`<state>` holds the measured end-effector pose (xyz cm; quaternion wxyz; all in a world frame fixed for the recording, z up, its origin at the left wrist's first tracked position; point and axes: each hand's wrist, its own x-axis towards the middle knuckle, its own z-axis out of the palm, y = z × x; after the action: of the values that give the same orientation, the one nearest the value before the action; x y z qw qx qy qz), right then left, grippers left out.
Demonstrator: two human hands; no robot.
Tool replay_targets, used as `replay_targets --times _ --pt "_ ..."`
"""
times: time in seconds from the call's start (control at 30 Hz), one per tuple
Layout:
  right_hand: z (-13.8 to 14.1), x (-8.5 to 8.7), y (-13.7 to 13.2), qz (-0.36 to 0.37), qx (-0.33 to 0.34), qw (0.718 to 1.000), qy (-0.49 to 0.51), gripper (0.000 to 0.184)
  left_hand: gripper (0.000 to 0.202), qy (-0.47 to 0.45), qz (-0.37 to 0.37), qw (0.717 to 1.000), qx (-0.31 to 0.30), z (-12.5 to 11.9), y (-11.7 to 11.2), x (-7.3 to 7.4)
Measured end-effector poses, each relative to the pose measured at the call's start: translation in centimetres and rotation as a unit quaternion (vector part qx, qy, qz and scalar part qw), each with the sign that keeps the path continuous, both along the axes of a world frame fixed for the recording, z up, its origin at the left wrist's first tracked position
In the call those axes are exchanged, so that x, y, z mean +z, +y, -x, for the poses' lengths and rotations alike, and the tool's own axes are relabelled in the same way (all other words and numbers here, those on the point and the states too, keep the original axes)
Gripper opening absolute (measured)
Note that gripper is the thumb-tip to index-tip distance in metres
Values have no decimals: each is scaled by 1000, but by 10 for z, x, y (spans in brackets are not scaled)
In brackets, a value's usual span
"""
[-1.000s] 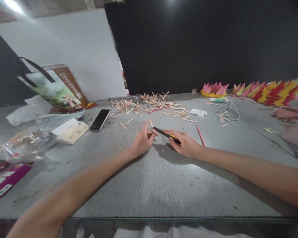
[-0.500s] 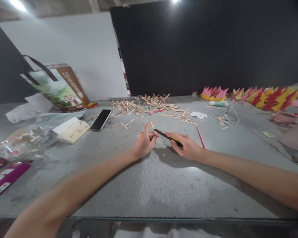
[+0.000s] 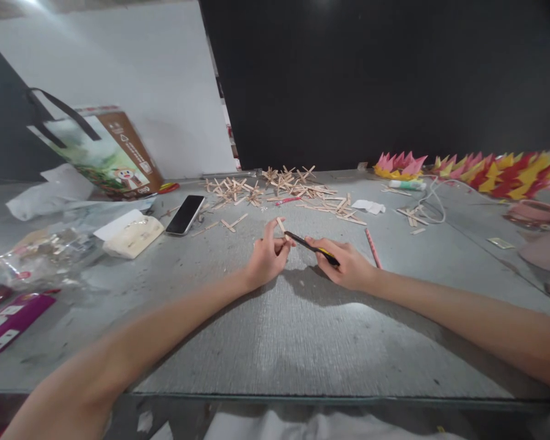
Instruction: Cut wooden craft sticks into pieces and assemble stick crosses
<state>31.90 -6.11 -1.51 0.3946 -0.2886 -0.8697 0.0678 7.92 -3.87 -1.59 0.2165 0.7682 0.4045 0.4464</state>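
My left hand (image 3: pixel 269 259) pinches a small wooden craft stick (image 3: pixel 281 225) between its fingers, above the middle of the grey table (image 3: pixel 256 342). A black and yellow utility knife (image 3: pixel 318 248) is gripped in my right hand (image 3: pixel 347 264). The knife's tip meets the craft stick beside my left fingertips; whether it cuts into the wood is too small to tell. Behind my hands lies a pile of wooden craft sticks (image 3: pixel 238 190), many joined in crosses. A pink patterned stick (image 3: pixel 373 247) rests just beyond my right hand.
To the left are a phone (image 3: pixel 186 214), a tissue pack (image 3: pixel 132 237), clear plastic packaging (image 3: pixel 50 256), a purple package (image 3: pixel 16 321) and a printed bag (image 3: pixel 105 153). Paper crowns (image 3: pixel 508 176), a glue stick (image 3: pixel 407 184) and a white cable (image 3: pixel 433 198) lie at the back right.
The view has tilted slightly downward, so background things sit higher in the picture. Both hands keep their hold on the craft stick and the knife, with barely any shift between them.
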Motion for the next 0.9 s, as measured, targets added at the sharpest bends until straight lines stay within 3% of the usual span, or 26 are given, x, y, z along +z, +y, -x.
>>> replay_targets --times 0.2,0.53,0.77,0.9 --pt "0 3 -1 -22 4 1000 -1 33 59 53 -21 998 -27 3 1 -2" --pt "-1 -1 1 5 -5 1000 -9 34 64 133 -7 991 -4 4 6 -2" --pt "0 -1 3 -2 12 1000 -1 37 64 57 -10 998 15 0 0 -1" --pt "0 0 2 4 5 1000 -4 36 62 116 -15 993 10 4 3 -2"
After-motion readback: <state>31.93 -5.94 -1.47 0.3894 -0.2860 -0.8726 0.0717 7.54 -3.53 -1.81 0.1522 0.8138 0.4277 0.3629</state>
